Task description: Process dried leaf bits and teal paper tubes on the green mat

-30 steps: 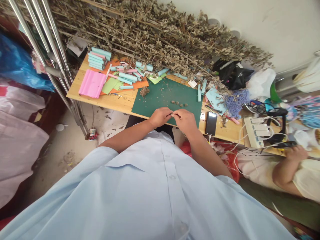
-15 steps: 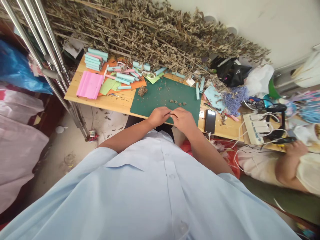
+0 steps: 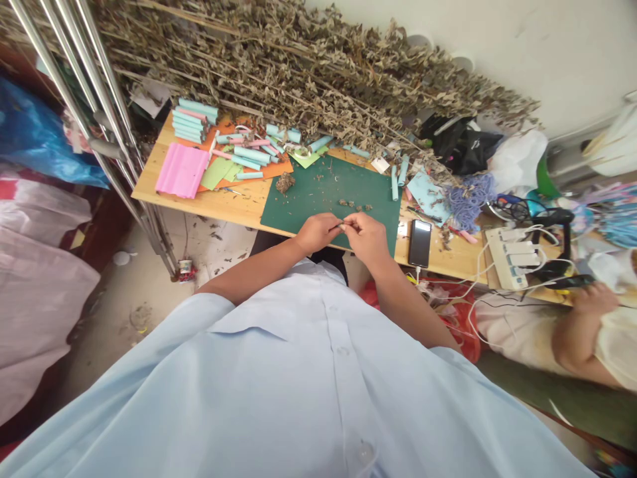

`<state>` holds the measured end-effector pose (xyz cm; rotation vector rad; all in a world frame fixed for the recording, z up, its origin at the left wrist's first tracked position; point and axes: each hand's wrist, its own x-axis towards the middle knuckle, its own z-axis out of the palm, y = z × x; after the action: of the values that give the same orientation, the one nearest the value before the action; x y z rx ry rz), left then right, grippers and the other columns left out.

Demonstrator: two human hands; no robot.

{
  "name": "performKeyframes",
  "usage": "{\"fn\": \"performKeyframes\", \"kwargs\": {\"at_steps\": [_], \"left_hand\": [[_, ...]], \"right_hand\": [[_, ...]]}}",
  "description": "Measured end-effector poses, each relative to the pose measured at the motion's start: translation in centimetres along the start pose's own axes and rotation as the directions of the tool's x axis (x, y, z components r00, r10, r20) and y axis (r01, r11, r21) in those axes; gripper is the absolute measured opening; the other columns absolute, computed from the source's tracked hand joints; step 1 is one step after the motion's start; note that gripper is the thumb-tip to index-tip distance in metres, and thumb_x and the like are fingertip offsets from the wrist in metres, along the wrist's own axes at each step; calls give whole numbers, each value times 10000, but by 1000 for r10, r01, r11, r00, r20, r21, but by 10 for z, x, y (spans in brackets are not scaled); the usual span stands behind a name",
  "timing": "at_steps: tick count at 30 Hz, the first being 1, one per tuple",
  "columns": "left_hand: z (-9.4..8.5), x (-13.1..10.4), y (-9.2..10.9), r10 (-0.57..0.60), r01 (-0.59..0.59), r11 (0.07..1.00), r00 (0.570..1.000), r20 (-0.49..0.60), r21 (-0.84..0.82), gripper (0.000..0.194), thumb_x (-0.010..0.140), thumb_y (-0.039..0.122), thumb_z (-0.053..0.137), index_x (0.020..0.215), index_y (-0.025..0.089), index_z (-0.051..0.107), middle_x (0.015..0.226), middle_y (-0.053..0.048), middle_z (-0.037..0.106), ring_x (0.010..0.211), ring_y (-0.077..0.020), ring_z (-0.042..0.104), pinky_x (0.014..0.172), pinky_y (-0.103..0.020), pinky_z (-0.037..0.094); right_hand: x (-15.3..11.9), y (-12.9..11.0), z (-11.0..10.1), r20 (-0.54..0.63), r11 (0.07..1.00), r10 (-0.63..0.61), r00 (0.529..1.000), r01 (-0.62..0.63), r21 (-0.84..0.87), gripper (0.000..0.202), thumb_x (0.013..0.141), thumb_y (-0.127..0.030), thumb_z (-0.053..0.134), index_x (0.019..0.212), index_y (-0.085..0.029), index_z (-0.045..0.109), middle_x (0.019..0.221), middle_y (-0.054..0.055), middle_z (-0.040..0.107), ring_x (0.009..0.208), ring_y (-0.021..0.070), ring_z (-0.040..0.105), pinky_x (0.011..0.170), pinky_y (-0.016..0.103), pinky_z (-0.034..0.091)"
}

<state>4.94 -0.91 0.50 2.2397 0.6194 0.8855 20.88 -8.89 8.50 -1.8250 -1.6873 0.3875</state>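
My left hand [image 3: 318, 232] and my right hand [image 3: 365, 232] meet at the front edge of a green mat [image 3: 318, 206]. Fingertips of both are pinched together around something small and dark that I cannot make out. Just beyond them, a short row of small brown clumps [image 3: 355, 204] lies on the mat. A larger ball of crumbled dried leaf [image 3: 285, 182] sits near the mat's left edge, with loose crumbs scattered about it.
Dried leafy stalks [image 3: 298, 73] are heaped along the back. Blue and pink paper rolls [image 3: 251, 156] and a pink sheet [image 3: 183, 170] lie left. On the right are a phone [image 3: 419, 243], a power strip [image 3: 505, 259] and another person's hand [image 3: 594, 299]. Metal poles [image 3: 99, 113] stand left.
My right hand's fingers have shifted slightly at the pinch, while my left hand keeps nearly the same place. The whole view has drifted a little; the things on the table stay put.
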Motion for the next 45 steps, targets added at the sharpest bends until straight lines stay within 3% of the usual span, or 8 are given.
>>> {"fn": "performKeyframes", "kwargs": {"at_steps": [5, 14, 23, 28, 32, 34, 38, 45], "left_hand": [[0, 0, 0, 4, -4, 1000, 1000, -2, 17, 359, 1083, 372, 497, 958, 163, 760, 902, -91, 730, 879, -195, 668, 813, -296, 503], [1, -1, -1, 12, -12, 999, 1000, -3, -31, 300, 1068, 345, 517, 1069, 180, 768, 976, -93, 755, 933, -200, 693, 844, -305, 521], [1, 0, -1, -4, 4, 1000, 1000, -7, -19, 277, 1053, 304, 524, 996, 173, 760, 925, -82, 736, 897, -194, 677, 822, -299, 520], [1, 0, 0, -17, 17, 1000, 1000, 1, -12, 285, 1054, 330, 527, 1056, 179, 768, 964, -90, 749, 930, -199, 687, 841, -307, 526], [2, 0, -1, -30, 30, 999, 1000, 0, 17, 270, 1042, 294, 528, 1058, 178, 771, 964, -91, 744, 924, -201, 681, 844, -311, 521], [2, 0, -1, -40, 40, 999, 999, 10, 25, 265, 1039, 285, 529, 1019, 175, 769, 940, -86, 733, 907, -198, 672, 832, -306, 514], [0, 1, 1, -42, 42, 999, 999, 16, 19, 296, 1048, 319, 537, 914, 166, 752, 891, -82, 716, 871, -192, 655, 800, -293, 499], [0, 0, 1, -20, 20, 1000, 1000, 8, 10, 331, 1076, 359, 502, 982, 173, 759, 913, -80, 724, 882, -191, 660, 803, -291, 490]], "right_hand": [[1, -1, -2, 11, 998, -53, 999, 53, -17, 82, 905, -256, 667, 883, -248, 745, 909, 46, 773, 850, 231, 701, 846, 378, 557], [-3, 5, -4, 65, 991, -130, 989, 131, -15, 103, 945, -233, 626, 899, -256, 715, 946, 48, 760, 907, 235, 699, 869, 378, 555], [2, 3, -11, 216, 961, -209, 954, 241, -135, 209, 1021, -268, 524, 992, -234, 729, 1069, 101, 741, 971, 254, 693, 890, 383, 548], [0, 1, -13, 131, 989, -133, 982, 141, -54, 148, 970, -267, 599, 941, -256, 744, 1006, 72, 757, 968, 245, 699, 921, 395, 566], [-4, 8, -7, 68, 999, -28, 997, 27, 22, 262, 901, -311, 694, 1148, -250, 758, 1053, 62, 763, 838, 216, 703, 841, 400, 604], [-4, 10, -4, 82, 998, -32, 996, 27, 56, 301, 910, -323, 686, 1194, -251, 758, 1084, 67, 768, 862, 218, 714, 852, 406, 611], [-2, 10, -1, 62, 996, -78, 995, 74, 51, 167, 959, -331, 640, 995, -259, 787, 1022, 62, 784, 961, 240, 721, 932, 418, 585], [2, 7, -2, 97, 996, -75, 992, 79, -41, 125, 966, -306, 620, 947, -249, 730, 964, 59, 767, 903, 237, 688, 889, 384, 551]]}}
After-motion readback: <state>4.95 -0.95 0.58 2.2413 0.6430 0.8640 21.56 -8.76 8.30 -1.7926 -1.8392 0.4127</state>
